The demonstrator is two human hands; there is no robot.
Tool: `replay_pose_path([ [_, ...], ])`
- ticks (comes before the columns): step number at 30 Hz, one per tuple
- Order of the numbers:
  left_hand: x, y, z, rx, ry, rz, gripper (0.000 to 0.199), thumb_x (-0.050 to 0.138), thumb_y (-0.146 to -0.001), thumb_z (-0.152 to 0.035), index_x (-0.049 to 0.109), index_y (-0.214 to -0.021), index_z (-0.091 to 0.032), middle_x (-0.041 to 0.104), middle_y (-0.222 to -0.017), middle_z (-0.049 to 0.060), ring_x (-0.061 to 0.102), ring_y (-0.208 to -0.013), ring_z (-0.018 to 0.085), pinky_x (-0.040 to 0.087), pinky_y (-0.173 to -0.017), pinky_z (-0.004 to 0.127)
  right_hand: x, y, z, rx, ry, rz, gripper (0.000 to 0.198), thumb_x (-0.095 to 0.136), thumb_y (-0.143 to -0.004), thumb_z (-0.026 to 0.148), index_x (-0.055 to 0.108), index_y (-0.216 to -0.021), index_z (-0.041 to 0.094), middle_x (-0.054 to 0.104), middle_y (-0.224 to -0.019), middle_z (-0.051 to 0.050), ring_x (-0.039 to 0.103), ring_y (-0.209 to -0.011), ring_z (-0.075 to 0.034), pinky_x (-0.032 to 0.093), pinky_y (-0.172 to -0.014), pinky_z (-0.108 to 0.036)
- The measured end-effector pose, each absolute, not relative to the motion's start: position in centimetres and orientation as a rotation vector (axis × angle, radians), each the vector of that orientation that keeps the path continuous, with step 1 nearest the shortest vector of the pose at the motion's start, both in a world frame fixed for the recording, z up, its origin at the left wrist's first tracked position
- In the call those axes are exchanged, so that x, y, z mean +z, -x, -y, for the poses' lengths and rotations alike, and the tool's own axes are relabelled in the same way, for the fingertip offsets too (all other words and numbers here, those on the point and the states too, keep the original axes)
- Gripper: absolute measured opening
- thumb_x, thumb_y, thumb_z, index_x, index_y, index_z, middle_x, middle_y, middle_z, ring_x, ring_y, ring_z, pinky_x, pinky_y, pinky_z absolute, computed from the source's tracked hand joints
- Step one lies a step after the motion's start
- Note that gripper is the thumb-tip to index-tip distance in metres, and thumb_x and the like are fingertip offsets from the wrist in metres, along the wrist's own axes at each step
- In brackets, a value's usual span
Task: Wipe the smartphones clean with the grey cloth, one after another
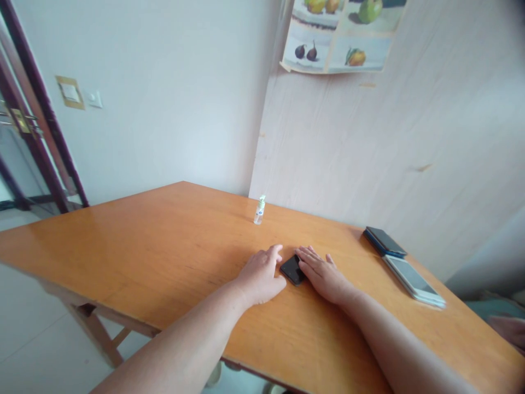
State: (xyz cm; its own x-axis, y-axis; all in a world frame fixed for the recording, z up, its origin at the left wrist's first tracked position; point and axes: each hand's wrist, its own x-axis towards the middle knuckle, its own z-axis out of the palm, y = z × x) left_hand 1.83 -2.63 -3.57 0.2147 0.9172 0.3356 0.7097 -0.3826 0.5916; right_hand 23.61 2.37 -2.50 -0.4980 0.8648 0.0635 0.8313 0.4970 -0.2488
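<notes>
Phone [290, 269] near clear bottle [258, 213], fill uncertain.

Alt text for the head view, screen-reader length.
A black phone-like device lies on a wooden table, a person's right hand over its right side and left hand curved beside its left. Beyond stands a small clear bottle with a green pump top; to the right lie a dark tablet-like slab and a white one.
</notes>
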Motion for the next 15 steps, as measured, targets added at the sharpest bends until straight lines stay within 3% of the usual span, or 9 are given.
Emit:
replay_pose_path([
  [3, -3.5, -1.8, 2.7, 0.93, -2.186, -1.522, 0.07, 0.055, -0.072, -0.015, 0.036, -0.139, -0.017, 0.063, -0.125, 0.01, 0.058, -0.115, 0.027, 0.043, -0.101, 0.041, -2.6, -24.3, -2.8, 0.231, 1.576, 2.505, 0.055, 0.024, -0.101, 0.046, 0.033, -0.151, 0.023, 0.03, -0.158, -0.008, 0.016, -0.148, -0.029, 0.007, -0.112, -0.07],
  [10, -3.5, -1.7, 2.8, 0.989, -2.117, -1.531, 0.066, 0.052, -0.075, -0.014, 0.037, -0.139, -0.017, 0.063, -0.125, 0.011, 0.056, -0.118, 0.025, 0.042, -0.104, 0.038, -0.8, -22.3, 0.5, 0.354, 1.115, 2.741, 0.053, 0.027, -0.101, 0.051, 0.033, -0.15, 0.033, 0.034, -0.156, -0.004, 0.025, -0.146, -0.026, 0.003, -0.117, -0.062],
  [15, -3.6, -1.6, 2.7, 1.001, -2.098, -1.503, 0.067, 0.053, -0.073, -0.012, 0.037, -0.139, -0.018, 0.063, -0.124, 0.01, 0.057, -0.116, 0.024, 0.042, -0.104, 0.038, -1.5, -23.2, -1.3, 0.179, 1.46, 2.62, 0.056, 0.024, -0.101, 0.048, 0.034, -0.151, 0.023, 0.033, -0.156, -0.01, 0.025, -0.146, -0.029, 0.005, -0.113, -0.068],
])
